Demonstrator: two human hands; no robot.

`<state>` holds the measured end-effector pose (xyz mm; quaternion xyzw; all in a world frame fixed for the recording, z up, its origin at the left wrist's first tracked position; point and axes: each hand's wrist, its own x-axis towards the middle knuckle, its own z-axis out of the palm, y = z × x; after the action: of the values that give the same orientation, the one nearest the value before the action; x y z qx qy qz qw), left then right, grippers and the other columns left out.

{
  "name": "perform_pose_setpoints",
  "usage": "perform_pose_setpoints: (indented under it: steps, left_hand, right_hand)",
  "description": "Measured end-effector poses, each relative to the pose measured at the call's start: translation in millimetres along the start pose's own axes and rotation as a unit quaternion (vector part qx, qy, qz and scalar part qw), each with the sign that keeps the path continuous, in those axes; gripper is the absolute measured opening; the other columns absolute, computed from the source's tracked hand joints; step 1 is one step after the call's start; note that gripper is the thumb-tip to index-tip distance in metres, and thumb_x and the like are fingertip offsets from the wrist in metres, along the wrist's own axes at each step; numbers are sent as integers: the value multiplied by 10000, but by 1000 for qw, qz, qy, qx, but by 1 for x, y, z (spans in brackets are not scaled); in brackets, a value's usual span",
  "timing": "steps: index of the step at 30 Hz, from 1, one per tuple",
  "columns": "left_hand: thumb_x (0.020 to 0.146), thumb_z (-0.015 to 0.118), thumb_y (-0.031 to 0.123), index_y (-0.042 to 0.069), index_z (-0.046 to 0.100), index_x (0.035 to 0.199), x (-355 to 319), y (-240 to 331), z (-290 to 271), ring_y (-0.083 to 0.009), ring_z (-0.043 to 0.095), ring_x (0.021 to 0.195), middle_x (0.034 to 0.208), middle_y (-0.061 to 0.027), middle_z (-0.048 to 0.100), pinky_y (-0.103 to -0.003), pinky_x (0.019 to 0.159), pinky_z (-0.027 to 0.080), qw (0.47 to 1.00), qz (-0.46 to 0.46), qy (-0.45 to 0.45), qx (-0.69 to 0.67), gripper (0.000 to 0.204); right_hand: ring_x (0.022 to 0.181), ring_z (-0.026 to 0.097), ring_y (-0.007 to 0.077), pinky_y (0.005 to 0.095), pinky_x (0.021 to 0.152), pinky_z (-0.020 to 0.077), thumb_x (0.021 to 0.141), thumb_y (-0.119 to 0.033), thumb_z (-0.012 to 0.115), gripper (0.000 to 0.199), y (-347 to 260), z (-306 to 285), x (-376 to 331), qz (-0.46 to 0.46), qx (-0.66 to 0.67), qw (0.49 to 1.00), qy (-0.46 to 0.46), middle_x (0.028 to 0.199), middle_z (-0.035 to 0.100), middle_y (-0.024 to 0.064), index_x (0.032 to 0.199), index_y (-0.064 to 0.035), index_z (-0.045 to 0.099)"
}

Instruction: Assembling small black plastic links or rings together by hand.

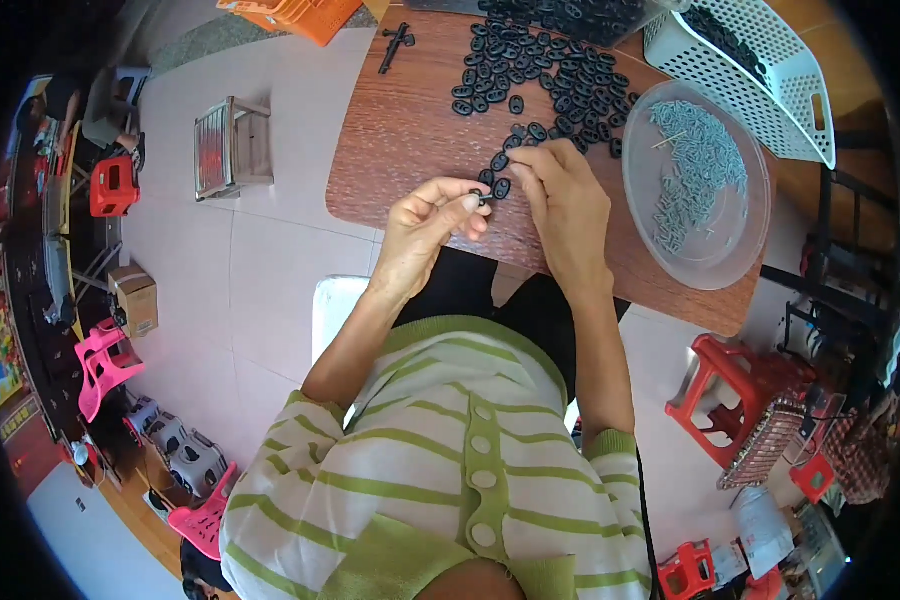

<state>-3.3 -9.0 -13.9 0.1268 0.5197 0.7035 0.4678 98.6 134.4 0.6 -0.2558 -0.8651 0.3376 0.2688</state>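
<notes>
At the near edge of the reddish wood-grain tabletop (400, 140), we have both hands meeting over a small black oval ring (501, 187), which lies just this side of the big scatter of black rings (560, 80). Our left hand (425, 235) has its thumb and forefinger pinched shut on something tiny and dark, too small to name; our right hand (568, 205) is curled with its fingertips pressed down around the ring, closed on it as far as we can tell. We judge this to be the fitting step, one small part being joined to one ring, and the next move seems to call for fine alignment and a steady pinch. Right of the ring sits a clear round plastic dish (740, 245) of thin pale grey pins (695, 170), smooth and stick-like. Beyond the dish stands a white perforated basket (800, 90). The rings look matte, hard and moulded.
</notes>
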Motion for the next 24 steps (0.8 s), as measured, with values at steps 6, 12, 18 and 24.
perform_pose_setpoints:
  steps: [6,12,18,24]
  left_hand:
    - [921,586,87,-28,616,1072,3,-2,0,-118,621,744,902,-107,667,-250,682,509,1000,5,-7,3,192]
    - [921,586,86,-33,613,1065,3,-3,-1,-129,621,743,900,-113,665,-259,685,510,1000,5,-1,2,189]
    - [929,571,81,-30,609,1067,2,-3,-2,-138,626,761,926,-120,660,-260,701,514,1000,11,-7,-8,181]
    - [943,543,77,-28,598,1070,1,5,8,-181,636,932,1075,-151,629,-283,790,533,997,48,-16,-50,173]
  right_hand:
    - [832,609,226,355,610,492,779,-85,628,208,1,3,11,-24,-91,992,-84,858,548,44,977,-142,663]
    - [813,612,220,358,603,480,797,-123,638,141,1,6,16,-28,-97,991,-84,872,552,32,936,-135,653]
    - [749,612,237,345,594,474,796,-112,660,99,-2,-3,11,-22,-29,998,-49,828,586,38,889,-112,626]
    - [687,649,225,306,606,495,811,-54,657,133,-9,-11,-5,71,175,981,-43,797,664,79,939,-59,624]
